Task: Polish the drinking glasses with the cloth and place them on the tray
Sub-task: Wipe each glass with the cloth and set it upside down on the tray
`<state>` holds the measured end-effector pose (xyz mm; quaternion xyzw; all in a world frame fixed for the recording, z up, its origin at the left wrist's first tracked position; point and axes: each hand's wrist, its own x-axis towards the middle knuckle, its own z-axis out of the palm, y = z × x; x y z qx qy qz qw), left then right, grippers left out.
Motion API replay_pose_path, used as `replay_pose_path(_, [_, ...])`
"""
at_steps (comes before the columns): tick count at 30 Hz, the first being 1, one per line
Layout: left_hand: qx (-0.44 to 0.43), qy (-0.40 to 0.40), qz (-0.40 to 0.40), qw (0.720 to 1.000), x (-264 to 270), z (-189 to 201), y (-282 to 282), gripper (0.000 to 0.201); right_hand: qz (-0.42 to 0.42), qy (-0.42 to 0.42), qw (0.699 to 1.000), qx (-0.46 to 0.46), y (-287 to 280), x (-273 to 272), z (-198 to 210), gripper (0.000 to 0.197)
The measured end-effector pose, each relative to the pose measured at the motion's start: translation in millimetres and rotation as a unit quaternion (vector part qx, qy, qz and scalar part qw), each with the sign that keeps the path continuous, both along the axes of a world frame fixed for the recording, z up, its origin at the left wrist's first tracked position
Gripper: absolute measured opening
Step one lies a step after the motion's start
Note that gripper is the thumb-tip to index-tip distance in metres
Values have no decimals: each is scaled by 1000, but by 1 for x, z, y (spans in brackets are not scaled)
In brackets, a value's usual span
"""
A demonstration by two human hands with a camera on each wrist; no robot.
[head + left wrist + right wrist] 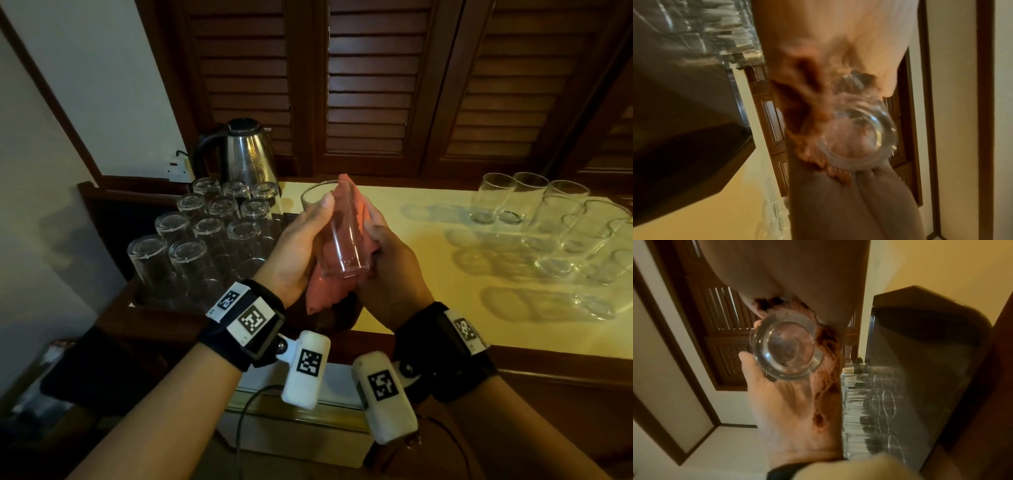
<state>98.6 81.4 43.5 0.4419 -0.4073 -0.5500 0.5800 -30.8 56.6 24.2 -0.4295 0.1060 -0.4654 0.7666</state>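
Held between both hands over the near edge of the pale counter (428, 212): one clear drinking glass (337, 236), tilted, mouth pointing away, thick base toward the wrists. Left hand (298, 246) cupped along the glass's left side, thumb lying across the wall near the rim. Right hand (390, 270) curled round the red cloth (356, 205), pressing it against the right side of the glass; cloth bunched above the fingers and hanging below the base. From the right wrist view, the round base of the glass (785, 347) facing the camera, the left palm (789, 410) under it, cloth (828, 344) wedged at its far side. Left wrist view blurred, glass base (857, 139) and cloth (797, 100) just discernible.

Left of the left hand: dark tray (102, 212) carrying rows of upturned glasses (205, 226). Beyond it, a steel kettle (246, 154). Well to the right of the right hand: a cluster of upright glasses (561, 233) on the counter.
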Motion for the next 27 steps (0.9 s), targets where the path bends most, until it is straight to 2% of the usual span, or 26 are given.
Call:
replay_pose_path(2, [13, -31, 8, 999, 1, 1, -6, 71, 13, -16, 1000, 21, -4, -3, 1, 50])
replay_pose_path(4, [32, -40, 32, 998, 0, 3, -15, 96, 4, -5, 1000, 14, -8, -6, 0, 50])
replay_pose_path(5, [38, -40, 43, 998, -1, 2, -20, 99, -3, 6, 1000, 4, -10, -7, 1, 51])
replay_pose_path(9, [44, -62, 74, 994, -8, 1, -32, 81, -38, 60, 996, -50, -13, -3, 7, 49])
replay_pose_path(12, [18, -68, 85, 994, -8, 6, -32, 73, -43, 58, 997, -34, -14, 0, 11, 48])
replay_pose_path(15, [-25, -47, 6, 999, 1, 6, -31, 68, -26, 23, 999, 13, -15, -1, 15, 45])
replay_pose_path(17, [-22, -62, -47, 997, 5, 5, -26, 65, -31, 25, 999, 3, -19, -5, 16, 45])
replay_pose_path(19, [0, -77, -46, 996, 7, 5, -27, 62, -60, 64, 995, -37, -23, -8, 15, 46])
replay_pose_path(21, [24, -62, 0, 998, 6, 10, -29, 57, -115, 140, 979, -92, -26, -8, 12, 46])
replay_pose_path(22, [36, -62, 16, 997, 3, 11, -29, 57, -141, 177, 966, -122, -28, -8, 10, 46])
replay_pose_path(24, [54, -101, 12, 993, -6, 15, -31, 76, -168, 217, 948, -162, -28, -5, 6, 46])
replay_pose_path(25, [54, -120, 10, 991, -11, 16, -31, 86, -168, 214, 948, -163, -27, -3, 5, 46])
replay_pose_path(27, [36, -124, 28, 991, -16, 15, -32, 86, -141, 151, 971, -122, -24, 0, 1, 45])
